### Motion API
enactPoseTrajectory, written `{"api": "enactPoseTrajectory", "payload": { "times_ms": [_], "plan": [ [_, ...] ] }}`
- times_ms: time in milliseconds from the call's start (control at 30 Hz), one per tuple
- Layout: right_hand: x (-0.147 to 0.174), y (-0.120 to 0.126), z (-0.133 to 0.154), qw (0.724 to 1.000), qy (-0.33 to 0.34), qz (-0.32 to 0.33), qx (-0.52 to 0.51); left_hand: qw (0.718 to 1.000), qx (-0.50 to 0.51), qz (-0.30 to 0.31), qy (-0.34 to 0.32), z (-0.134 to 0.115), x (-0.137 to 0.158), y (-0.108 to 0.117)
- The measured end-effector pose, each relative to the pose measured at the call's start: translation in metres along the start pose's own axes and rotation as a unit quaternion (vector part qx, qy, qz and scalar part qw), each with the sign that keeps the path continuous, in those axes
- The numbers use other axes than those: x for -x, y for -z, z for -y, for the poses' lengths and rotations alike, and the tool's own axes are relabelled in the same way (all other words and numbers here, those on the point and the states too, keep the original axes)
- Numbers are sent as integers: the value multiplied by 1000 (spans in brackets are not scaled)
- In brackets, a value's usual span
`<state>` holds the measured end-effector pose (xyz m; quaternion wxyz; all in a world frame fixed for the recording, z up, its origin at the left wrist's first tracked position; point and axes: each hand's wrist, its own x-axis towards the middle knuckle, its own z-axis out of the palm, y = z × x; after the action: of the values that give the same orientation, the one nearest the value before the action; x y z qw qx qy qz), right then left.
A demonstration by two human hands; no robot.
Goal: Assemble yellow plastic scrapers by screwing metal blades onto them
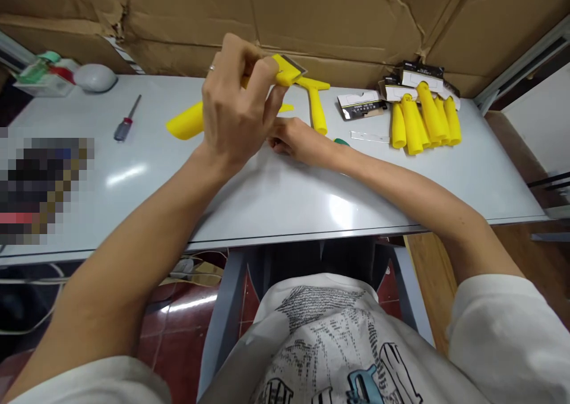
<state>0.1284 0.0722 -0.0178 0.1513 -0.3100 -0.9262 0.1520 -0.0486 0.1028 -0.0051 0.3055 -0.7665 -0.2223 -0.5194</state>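
Note:
My left hand point(238, 98) is raised above the table, its fingers closed around a yellow scraper point(287, 70) with a flat blade edge pointing right. To the left of that hand, another yellow handle-like piece point(186, 122) shows; whether it joins the scraper is hidden. Low by the tabletop, just right of and below the left hand, is my right hand point(294, 139). Its fingers are curled in, and what they hold, if anything, cannot be seen. Behind the right wrist lies a yellow T-shaped scraper point(317, 110). A green object point(341, 142) peeks out past the right forearm.
Several yellow handles with black-and-white cards point(425, 119) lie at the right. Beside them are a loose card package point(361, 105) and a clear strip point(369, 137). A screwdriver point(127, 120), a white rounded object point(95, 78) and a small bin point(44, 83) are left. Cardboard point(312, 18) lines the back.

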Motion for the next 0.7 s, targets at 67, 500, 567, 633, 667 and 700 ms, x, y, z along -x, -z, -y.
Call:
{"api": "enactPoseTrajectory", "payload": {
  "times_ms": [67, 500, 567, 633, 667, 700],
  "plan": [
    [15, 9, -4, 1000, 6, -24, 8, 1000, 7, 22, 20, 1, 2, 2],
    [58, 130, -226, 950, -44, -93, 296, 961, 96, 196, 167, -38, -4, 9],
    [45, 131, -232, 961, -60, -87, 256, 963, 102, 196, 156, -40, -2, 9],
    [39, 135, -230, 972, -113, -66, 195, 967, 93, 193, 137, -43, 0, 10],
    [38, 137, -227, 974, -146, -56, 166, 969, 87, 192, 132, -44, 1, 10],
    [39, 139, -223, 972, -176, -49, 146, 969, 86, 191, 134, -46, 2, 10]
  ]
}}
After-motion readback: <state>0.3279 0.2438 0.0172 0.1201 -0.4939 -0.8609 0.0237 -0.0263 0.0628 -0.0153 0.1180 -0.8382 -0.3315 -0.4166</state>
